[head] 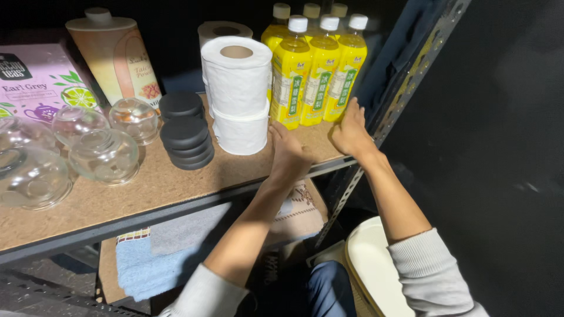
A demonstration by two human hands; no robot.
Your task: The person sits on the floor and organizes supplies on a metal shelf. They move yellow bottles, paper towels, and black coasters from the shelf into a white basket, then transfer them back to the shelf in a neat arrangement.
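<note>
Both hands rest on the shelf of particle board, close to its front right corner. Left hand lies palm down with fingers loosely spread, fingertips at the foot of the nearest yellow bottle and just beside the lower toilet roll; it grips nothing. Right hand is also flat and open, its fingers reaching up to the base of the rightmost yellow bottle, holding nothing. Both forearms rise from below the shelf edge, sleeves pushed back to the elbows.

Edges: the metal front rail runs directly under both wrists. A slotted steel upright bounds the right side, just beside the right hand, with a dark wall beyond it.

Open room: a bare strip of board lies along the front edge, between the hands and the glass cups at left. Behind that strip stand two stacks of black discs, two toilet rolls stacked with a further roll behind, and the cluster of bottles, leaving little gap between them. A pink tea box and a tall canister occupy the rear left. Folded towels lie on the shelf below.
</note>
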